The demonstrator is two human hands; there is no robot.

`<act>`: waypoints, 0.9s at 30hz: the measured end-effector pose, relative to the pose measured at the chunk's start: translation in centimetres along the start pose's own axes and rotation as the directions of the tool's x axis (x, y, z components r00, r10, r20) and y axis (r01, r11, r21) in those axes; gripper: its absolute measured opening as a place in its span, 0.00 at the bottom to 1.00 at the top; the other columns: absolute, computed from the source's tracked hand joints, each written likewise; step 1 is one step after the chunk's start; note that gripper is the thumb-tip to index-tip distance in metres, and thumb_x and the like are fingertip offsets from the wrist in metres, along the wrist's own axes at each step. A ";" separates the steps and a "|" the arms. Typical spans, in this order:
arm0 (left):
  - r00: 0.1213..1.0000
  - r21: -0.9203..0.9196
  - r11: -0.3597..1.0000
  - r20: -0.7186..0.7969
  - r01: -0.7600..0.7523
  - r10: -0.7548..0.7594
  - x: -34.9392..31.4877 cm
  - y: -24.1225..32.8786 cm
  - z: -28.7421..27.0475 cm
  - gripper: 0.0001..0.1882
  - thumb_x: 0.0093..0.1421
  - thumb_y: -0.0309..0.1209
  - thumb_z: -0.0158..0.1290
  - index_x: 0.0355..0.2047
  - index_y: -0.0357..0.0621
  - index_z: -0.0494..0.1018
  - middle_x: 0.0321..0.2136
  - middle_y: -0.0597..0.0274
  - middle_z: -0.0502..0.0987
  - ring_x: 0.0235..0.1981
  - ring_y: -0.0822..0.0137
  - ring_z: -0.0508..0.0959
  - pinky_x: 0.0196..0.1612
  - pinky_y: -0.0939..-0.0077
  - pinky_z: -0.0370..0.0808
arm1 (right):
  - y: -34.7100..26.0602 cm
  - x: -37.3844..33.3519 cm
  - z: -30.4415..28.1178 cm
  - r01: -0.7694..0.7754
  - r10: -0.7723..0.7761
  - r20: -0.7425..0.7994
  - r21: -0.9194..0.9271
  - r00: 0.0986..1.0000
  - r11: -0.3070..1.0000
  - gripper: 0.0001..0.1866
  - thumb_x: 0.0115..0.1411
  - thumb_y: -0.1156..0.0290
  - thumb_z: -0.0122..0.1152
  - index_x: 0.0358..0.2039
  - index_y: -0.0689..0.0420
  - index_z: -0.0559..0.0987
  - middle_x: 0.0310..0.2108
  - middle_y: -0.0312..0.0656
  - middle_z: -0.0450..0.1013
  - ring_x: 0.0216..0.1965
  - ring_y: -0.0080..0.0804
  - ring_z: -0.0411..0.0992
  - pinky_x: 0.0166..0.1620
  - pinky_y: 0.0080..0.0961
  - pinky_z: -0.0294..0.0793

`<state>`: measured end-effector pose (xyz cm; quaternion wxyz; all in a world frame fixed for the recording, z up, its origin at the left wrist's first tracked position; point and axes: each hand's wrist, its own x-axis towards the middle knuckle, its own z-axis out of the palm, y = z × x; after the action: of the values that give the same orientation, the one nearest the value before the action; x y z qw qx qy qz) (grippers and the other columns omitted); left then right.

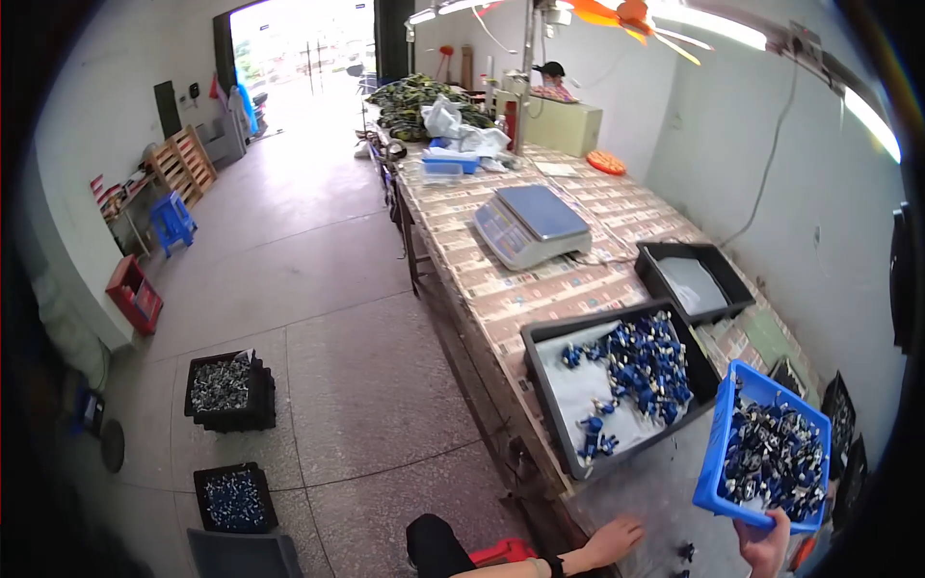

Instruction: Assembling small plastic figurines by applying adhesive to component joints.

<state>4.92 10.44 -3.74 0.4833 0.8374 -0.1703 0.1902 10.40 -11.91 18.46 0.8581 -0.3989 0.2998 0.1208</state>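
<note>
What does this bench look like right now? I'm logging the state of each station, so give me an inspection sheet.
Surface: long workbench with a patterned covering.
Job's things: blue bin of small dark and silver parts, held up over the bench edge; black tray of blue parts on the bench.
Clutter: scale, second black tray, plastic bags at the far end.
Hands: right hand grips the blue bin's lower edge; left hand rests flat on the bench.
Cables: one cable runs down the wall.
Surroundings: concrete floor, black crates of parts, blue stool, wooden pallets, a person seated far off.
</note>
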 end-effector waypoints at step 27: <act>-0.198 -0.326 0.002 -0.579 0.945 -0.791 -23.3 25.7 -30.3 0.12 0.52 0.37 0.46 0.34 0.46 0.71 0.33 0.53 0.72 0.36 0.52 0.72 0.38 0.61 0.69 | 24.2 -17.7 42.2 -0.299 0.918 0.318 -0.875 0.236 0.380 0.12 0.46 0.80 0.47 0.33 0.60 0.70 0.34 0.42 0.71 0.36 0.34 0.69 0.41 0.34 0.70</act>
<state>-32.11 27.05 18.09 0.3947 0.6318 0.6620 0.0830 3.24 36.44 35.60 0.5440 -0.3984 -0.0379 0.7375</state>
